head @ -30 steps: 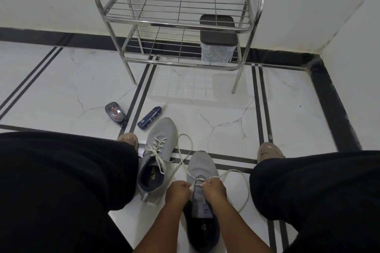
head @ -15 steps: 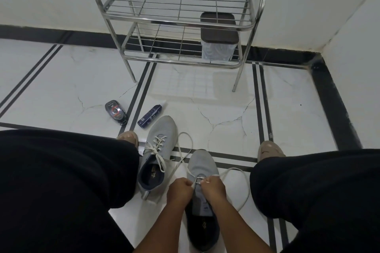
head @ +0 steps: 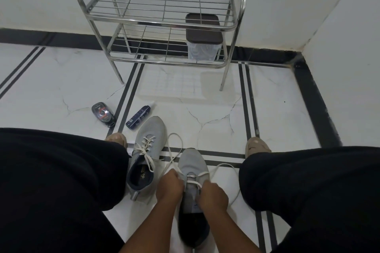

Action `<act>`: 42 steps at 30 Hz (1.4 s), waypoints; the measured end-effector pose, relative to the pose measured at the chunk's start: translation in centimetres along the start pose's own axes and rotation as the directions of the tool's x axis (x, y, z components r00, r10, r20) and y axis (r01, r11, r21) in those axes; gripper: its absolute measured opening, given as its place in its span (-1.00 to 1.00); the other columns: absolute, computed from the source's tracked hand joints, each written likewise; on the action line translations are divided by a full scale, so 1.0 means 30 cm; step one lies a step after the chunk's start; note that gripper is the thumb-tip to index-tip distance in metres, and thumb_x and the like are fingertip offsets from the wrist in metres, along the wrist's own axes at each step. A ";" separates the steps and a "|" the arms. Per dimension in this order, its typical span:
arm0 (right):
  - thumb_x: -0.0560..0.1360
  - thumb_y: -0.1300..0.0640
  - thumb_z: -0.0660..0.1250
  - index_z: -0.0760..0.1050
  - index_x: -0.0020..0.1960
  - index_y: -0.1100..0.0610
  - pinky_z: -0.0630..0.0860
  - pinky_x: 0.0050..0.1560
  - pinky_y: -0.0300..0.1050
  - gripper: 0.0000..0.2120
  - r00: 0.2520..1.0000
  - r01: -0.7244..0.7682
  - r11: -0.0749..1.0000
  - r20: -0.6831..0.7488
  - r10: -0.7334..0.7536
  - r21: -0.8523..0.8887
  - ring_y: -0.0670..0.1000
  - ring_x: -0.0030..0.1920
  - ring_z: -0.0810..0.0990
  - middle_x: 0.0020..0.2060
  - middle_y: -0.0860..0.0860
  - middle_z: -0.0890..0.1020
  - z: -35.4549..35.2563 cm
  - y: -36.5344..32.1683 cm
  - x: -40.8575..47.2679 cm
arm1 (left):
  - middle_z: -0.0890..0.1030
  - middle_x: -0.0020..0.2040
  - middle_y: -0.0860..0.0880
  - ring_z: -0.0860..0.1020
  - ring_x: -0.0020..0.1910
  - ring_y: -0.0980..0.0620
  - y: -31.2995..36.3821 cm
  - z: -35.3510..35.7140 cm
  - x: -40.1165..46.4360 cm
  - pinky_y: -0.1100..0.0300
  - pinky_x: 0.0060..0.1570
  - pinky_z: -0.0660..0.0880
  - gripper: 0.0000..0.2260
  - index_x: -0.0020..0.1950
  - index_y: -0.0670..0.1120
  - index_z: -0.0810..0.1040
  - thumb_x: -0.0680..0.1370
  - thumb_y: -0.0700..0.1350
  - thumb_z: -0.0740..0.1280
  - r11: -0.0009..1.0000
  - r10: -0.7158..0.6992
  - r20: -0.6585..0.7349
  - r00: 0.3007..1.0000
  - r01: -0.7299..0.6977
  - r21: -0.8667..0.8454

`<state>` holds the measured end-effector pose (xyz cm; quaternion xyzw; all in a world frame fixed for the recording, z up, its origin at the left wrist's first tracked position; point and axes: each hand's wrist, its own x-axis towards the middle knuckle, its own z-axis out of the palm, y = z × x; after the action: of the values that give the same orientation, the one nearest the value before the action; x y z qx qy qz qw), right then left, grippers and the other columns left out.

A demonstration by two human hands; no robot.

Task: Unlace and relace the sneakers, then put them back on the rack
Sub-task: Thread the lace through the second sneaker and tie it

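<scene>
now left hand (head: 169, 188) grip pinching lace (head: 174, 150), right hand (head: 212, 196) grip pinching lace at sneaker (head: 192, 163)

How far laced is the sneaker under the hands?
Partly laced: the right sneaker shows two lace crossings near its toe, with long loose lace trailing on the floor.

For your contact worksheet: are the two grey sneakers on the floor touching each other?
Apart. The head view shows a strip of white floor between the left sneaker and the right sneaker that both hands are lacing.
</scene>
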<state>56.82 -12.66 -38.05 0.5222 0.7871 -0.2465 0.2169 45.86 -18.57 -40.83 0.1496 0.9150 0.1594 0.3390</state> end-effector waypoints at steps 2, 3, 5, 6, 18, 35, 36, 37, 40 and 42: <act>0.60 0.12 0.19 0.47 0.24 0.10 0.48 0.10 -0.13 -0.75 0.998 -0.028 0.999 0.059 0.029 -0.016 0.04 0.21 0.54 0.20 0.04 0.55 0.011 0.023 -0.009 | 0.59 0.00 -0.16 0.55 -0.03 -0.15 0.016 -0.020 -0.007 0.12 -0.11 0.44 -0.88 0.01 -0.13 0.46 0.56 -0.16 0.15 0.989 -0.054 -0.066 0.996 0.044 -0.139; 0.60 0.14 0.16 0.47 0.25 0.11 0.47 0.10 -0.14 -0.75 0.998 -0.030 0.999 0.060 0.031 -0.015 0.04 0.22 0.54 0.21 0.04 0.55 0.011 0.031 -0.012 | 0.59 -0.01 -0.19 0.55 -0.05 -0.16 0.036 -0.042 -0.012 0.10 -0.10 0.44 -0.88 0.01 -0.15 0.44 0.58 -0.18 0.14 0.963 -0.078 -0.112 0.991 0.045 -0.264; 0.61 0.16 0.13 0.47 0.25 0.11 0.46 0.10 -0.16 -0.74 0.997 -0.033 0.999 0.074 0.035 -0.017 0.03 0.22 0.54 0.22 0.04 0.55 0.001 0.032 -0.012 | 0.58 -0.06 -0.20 0.54 -0.11 -0.13 0.088 -0.103 0.006 0.08 -0.10 0.44 -0.87 0.03 -0.19 0.41 0.60 -0.21 0.08 0.794 -0.181 -0.184 0.966 0.033 -0.607; 0.61 0.17 0.13 0.48 0.24 0.11 0.46 0.09 -0.16 -0.74 0.996 -0.037 0.999 0.082 0.038 -0.019 0.03 0.22 0.54 0.22 0.04 0.55 -0.003 0.030 -0.013 | 0.58 -0.11 -0.19 0.55 -0.16 -0.11 0.122 -0.149 0.028 0.10 -0.14 0.45 -0.85 0.05 -0.21 0.40 0.60 -0.23 0.06 0.627 -0.251 -0.167 0.954 0.029 -0.778; 0.59 0.17 0.19 0.51 0.21 0.11 0.45 0.06 -0.17 -0.76 0.990 -0.040 0.999 0.136 0.042 -0.014 0.03 0.20 0.55 0.21 0.03 0.56 -0.017 0.001 -0.010 | 0.59 0.17 -0.08 0.54 0.17 -0.08 0.013 -0.088 -0.048 0.17 0.05 0.44 -0.74 0.20 -0.01 0.54 0.60 -0.07 0.14 0.883 0.237 0.171 0.956 -0.286 0.372; 0.59 0.08 0.15 0.46 0.27 0.08 0.47 0.14 -0.11 -0.71 0.978 -0.095 0.992 0.193 0.077 0.086 0.06 0.23 0.53 0.25 0.05 0.53 -0.020 -0.007 0.004 | 0.52 -0.19 -0.11 0.53 -0.14 -0.16 0.032 -0.106 0.006 0.12 -0.21 0.36 -0.77 0.01 -0.13 0.42 0.53 0.03 0.19 0.993 0.044 0.152 0.987 -0.026 -0.119; 0.59 0.08 0.15 0.45 0.27 0.08 0.47 0.12 -0.11 -0.71 0.977 -0.097 0.992 0.195 0.080 0.081 0.06 0.23 0.53 0.24 0.05 0.53 -0.019 -0.007 0.006 | 0.55 -0.07 -0.15 0.54 -0.04 -0.17 0.015 -0.073 -0.012 0.10 -0.13 0.40 -0.77 0.08 -0.09 0.38 0.56 0.04 0.16 0.990 0.121 0.170 0.978 -0.131 0.046; 0.59 0.09 0.16 0.46 0.27 0.09 0.47 0.11 -0.12 -0.72 0.977 -0.097 0.992 0.199 0.081 0.074 0.06 0.22 0.53 0.23 0.05 0.54 -0.016 -0.006 0.008 | 0.57 0.02 -0.17 0.54 0.02 -0.18 0.000 -0.051 -0.023 0.08 -0.07 0.42 -0.79 0.12 -0.08 0.37 0.59 0.02 0.12 0.968 0.162 0.165 0.973 -0.189 0.166; 0.59 0.09 0.17 0.46 0.27 0.10 0.47 0.09 -0.14 -0.72 0.975 -0.101 0.993 0.206 0.086 0.062 0.05 0.21 0.54 0.22 0.06 0.54 -0.015 0.002 0.009 | 0.59 0.07 -0.12 0.57 0.07 -0.12 -0.027 -0.028 -0.006 0.11 -0.01 0.48 -0.78 0.10 -0.09 0.49 0.60 -0.07 0.09 0.909 0.232 0.110 0.966 -0.256 0.330; 0.59 0.08 0.18 0.46 0.28 0.11 0.46 0.09 -0.14 -0.71 0.974 -0.102 0.993 0.210 0.087 0.062 0.05 0.21 0.53 0.23 0.06 0.54 -0.013 0.006 0.011 | 0.57 0.13 -0.12 0.56 0.11 -0.09 -0.027 -0.032 0.010 0.12 0.05 0.49 -0.76 0.11 -0.12 0.53 0.60 -0.10 0.11 0.892 0.249 0.100 0.963 -0.269 0.364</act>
<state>56.82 -12.12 -37.99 0.5381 0.7252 -0.3173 0.2897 44.88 -19.35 -40.63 0.3359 0.8915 0.0221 0.3032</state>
